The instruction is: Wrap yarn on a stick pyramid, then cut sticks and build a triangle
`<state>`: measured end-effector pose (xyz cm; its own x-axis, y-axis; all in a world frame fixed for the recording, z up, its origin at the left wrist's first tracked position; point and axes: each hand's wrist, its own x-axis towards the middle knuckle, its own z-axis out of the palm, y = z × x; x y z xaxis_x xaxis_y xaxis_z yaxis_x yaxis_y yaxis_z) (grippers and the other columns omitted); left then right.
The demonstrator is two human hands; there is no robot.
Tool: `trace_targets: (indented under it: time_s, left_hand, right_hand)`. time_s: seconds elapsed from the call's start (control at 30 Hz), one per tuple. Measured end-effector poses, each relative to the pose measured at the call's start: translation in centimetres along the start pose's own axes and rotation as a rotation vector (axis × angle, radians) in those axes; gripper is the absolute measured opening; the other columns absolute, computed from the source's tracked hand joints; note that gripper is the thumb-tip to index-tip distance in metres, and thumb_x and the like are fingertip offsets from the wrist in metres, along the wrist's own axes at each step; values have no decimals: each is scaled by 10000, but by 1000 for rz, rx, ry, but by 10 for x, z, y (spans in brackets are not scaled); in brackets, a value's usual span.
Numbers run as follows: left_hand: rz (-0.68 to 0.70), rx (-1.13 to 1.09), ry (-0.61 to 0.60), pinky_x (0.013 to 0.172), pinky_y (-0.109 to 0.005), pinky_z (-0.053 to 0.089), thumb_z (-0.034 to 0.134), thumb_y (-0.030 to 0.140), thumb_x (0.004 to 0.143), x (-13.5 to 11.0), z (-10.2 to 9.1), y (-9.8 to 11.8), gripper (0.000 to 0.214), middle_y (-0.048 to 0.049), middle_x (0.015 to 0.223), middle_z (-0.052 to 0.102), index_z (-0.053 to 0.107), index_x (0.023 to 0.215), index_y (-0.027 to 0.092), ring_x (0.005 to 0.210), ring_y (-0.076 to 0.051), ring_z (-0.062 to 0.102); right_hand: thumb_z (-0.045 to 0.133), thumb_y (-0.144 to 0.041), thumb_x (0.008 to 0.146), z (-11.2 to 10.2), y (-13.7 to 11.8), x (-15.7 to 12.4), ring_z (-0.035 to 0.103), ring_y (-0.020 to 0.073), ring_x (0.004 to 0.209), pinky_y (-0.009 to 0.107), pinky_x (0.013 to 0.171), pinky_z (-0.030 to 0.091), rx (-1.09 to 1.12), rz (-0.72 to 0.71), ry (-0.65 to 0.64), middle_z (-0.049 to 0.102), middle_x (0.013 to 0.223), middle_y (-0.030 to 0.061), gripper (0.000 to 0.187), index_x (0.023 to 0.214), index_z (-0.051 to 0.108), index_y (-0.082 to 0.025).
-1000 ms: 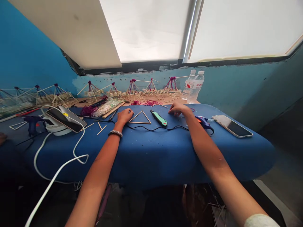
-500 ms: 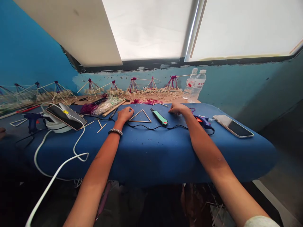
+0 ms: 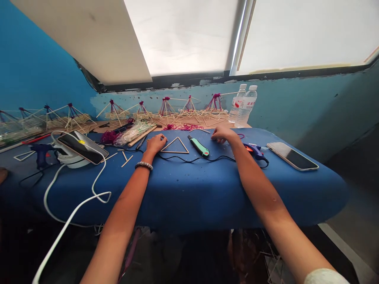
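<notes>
My left hand rests on the blue table cover, its fingers loosely curled and nothing showing in them. Right beside it lies a triangle of three thin wooden sticks. A green utility knife lies between the triangle and my right hand. That hand is closed, fingers bent down towards the cover; whether they hold anything is hidden. Near my right forearm, and partly behind it, is a blue glue gun. A black cord runs across the cover in front of the knife and triangle.
Stick pyramids with purple yarn line the back by the wall, near two water bottles. A phone lies at right. On the left are another phone on a white stand, a second glue gun, loose sticks and white cables.
My right hand's fingers have shifted slightly, while both hands stay in nearly the same places. The triangle and utility knife lie as before. The view has tilted very slightly.
</notes>
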<state>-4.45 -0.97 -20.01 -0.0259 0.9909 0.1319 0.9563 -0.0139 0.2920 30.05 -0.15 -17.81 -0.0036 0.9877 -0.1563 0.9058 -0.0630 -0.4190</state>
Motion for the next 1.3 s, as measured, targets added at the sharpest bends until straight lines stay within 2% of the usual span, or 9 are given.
trace_targets:
  time_s: [0.13,0.33,0.57,0.8,1.03,1.3]
  left_hand:
    - [3,1,4,885,-306,473,499,416,991,0,0,-1,341,-100,1241,773,746,1150,243,1125,-271,698]
    - [4,5,-1,901,-319,477,497,410,998,-1,0,0,340,-112,1235,773,740,1158,232,1134,-282,696]
    - [14,2,1,916,-331,483,494,411,998,-1,0,-1,343,-114,1258,765,738,1164,236,1148,-292,695]
    - [13,5,1,920,-322,486,495,411,1000,-2,-1,0,348,-113,1239,771,741,1166,229,1134,-280,695]
    - [19,3,9,936,-326,484,495,407,999,-1,0,-1,344,-108,1263,763,745,1159,233,1143,-280,692]
    - [12,-6,9,938,-335,484,492,410,1001,-1,1,0,337,-95,1248,770,748,1149,246,1146,-283,696]
  right_hand:
    - [818,-178,764,2,-5,0,718,214,671,287,662,573,-40,7,26,699,648,61,97,780,724,-161]
    - [725,-132,787,5,-8,-1,731,254,714,318,699,569,-104,17,45,720,682,107,20,803,737,-132]
    - [636,-166,855,4,-5,2,723,244,671,317,652,577,-69,33,33,749,758,132,176,978,751,-118]
    - [668,-194,877,4,-1,8,729,215,704,288,683,581,-50,52,83,748,773,118,108,878,748,-122]
    - [711,-189,870,7,2,5,723,167,685,239,650,582,5,106,87,762,809,86,132,972,753,-118]
    - [701,-220,908,8,-1,0,746,192,736,274,716,583,-36,139,113,778,862,114,137,970,759,-111]
